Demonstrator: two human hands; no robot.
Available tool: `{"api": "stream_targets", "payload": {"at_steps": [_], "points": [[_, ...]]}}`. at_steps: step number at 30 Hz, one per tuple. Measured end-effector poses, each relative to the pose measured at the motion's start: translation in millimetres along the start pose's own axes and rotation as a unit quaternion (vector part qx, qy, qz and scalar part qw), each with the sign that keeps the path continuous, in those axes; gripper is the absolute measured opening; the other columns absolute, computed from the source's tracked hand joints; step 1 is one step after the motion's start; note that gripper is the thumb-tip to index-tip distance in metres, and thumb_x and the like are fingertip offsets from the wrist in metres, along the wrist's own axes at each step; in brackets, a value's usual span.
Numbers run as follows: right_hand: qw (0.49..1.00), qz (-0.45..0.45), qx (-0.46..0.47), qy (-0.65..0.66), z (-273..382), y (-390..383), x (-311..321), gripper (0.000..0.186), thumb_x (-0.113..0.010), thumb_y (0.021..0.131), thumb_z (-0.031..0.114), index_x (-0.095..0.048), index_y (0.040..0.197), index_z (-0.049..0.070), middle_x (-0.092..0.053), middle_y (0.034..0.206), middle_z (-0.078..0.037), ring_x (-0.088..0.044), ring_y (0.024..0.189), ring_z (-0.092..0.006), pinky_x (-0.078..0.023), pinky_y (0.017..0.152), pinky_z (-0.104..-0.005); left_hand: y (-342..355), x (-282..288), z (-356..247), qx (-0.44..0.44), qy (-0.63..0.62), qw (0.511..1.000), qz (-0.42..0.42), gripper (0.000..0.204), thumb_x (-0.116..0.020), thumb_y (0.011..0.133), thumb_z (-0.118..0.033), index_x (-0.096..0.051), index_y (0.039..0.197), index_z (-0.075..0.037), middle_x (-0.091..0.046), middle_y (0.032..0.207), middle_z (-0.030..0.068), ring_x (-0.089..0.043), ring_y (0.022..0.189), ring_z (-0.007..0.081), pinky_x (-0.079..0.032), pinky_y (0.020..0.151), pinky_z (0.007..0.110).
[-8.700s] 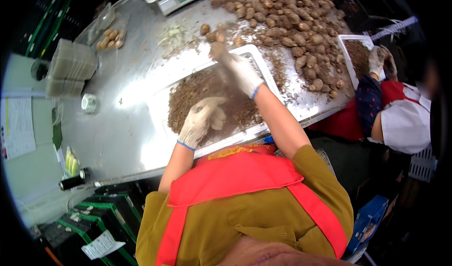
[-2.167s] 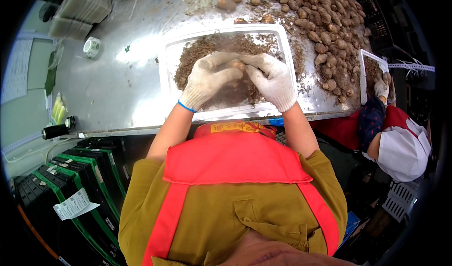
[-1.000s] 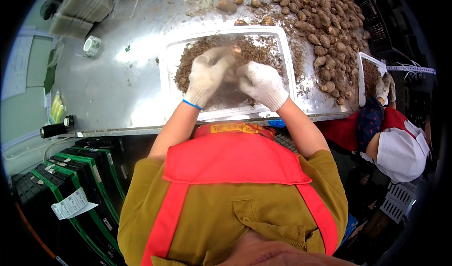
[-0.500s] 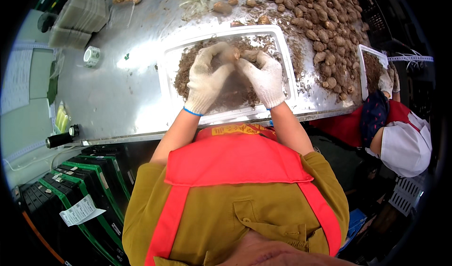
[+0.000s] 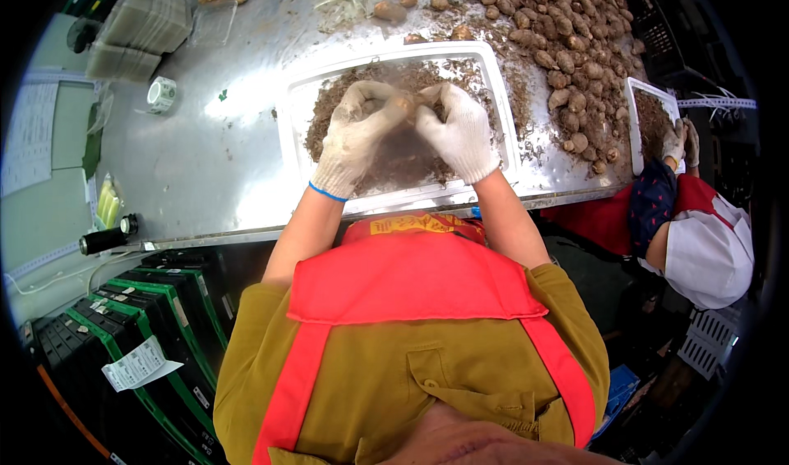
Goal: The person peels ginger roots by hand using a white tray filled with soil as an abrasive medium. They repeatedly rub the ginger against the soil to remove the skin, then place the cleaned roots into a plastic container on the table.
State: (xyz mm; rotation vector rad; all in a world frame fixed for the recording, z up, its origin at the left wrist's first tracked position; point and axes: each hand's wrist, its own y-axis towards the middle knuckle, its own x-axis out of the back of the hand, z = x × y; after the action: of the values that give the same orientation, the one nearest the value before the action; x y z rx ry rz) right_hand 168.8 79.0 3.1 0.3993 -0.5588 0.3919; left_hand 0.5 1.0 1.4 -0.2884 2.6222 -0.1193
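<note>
My left hand (image 5: pixel 352 136), in a soiled white knit glove with a blue cuff edge, is curled around a small brown taro (image 5: pixel 402 103). My right hand (image 5: pixel 459 132), gloved alike, is beside the taro's right end with thumb and fingers bent together; whatever lies between its fingertips is blurred and hidden. Both hands hover over a white shallow tray (image 5: pixel 287 148) strewn with brown fibrous peelings (image 5: pixel 325 120).
A big heap of unpeeled taros (image 5: pixel 567 46) covers the table's right side. Stacked clear plastic boxes (image 5: pixel 140 21) and a label roll (image 5: pixel 161 94) are at left. A co-worker's gloved hands (image 5: pixel 679 142) are over another tray (image 5: pixel 635 140) at far right. Black-green crates (image 5: pixel 140 317) stand below left.
The left wrist has shifted slightly left and the right hand has turned a little. The taro has tilted slightly in the left fingers. The co-worker's hands have moved slightly.
</note>
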Motion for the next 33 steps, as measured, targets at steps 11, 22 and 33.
{"api": "stream_targets", "payload": {"at_steps": [11,22,33], "points": [[0.979,0.016,-0.023,0.204,21,-10,19,0.027,-0.073,0.087,0.008,-0.072,0.114,0.002,-0.073,0.098,-0.011,-0.070,0.087,-0.0165,-0.055,0.079,-0.0285,2,4,8,-0.005,-0.072,0.996,0.052,0.063,-0.072,0.086,-0.001,-0.046,0.143,0.001,-0.061,0.132,0.0153,-0.061,0.118,0.0225,-0.051,0.103,0.035],[0.996,-0.039,-0.013,0.074,-13,7,17,0.015,-0.065,0.095,0.012,-0.072,0.105,0.004,-0.075,0.096,-0.011,-0.070,0.080,-0.0167,-0.057,0.074,-0.0298,-3,-4,1,-0.019,0.012,0.999,0.042,0.078,-0.081,0.080,-0.004,-0.042,0.148,0.000,-0.060,0.132,0.0138,-0.058,0.122,0.0213,-0.049,0.105,0.033],[0.998,0.000,0.062,0.005,-8,18,12,0.019,-0.067,0.093,0.021,-0.073,0.094,0.003,-0.071,0.095,-0.013,-0.069,0.084,-0.0240,-0.055,0.077,-0.0337,-7,-6,-5,-0.030,0.111,0.990,0.079,0.081,-0.075,0.078,-0.001,-0.041,0.151,-0.003,-0.056,0.136,0.0096,-0.056,0.122,0.0184,-0.047,0.106,0.033]]}}
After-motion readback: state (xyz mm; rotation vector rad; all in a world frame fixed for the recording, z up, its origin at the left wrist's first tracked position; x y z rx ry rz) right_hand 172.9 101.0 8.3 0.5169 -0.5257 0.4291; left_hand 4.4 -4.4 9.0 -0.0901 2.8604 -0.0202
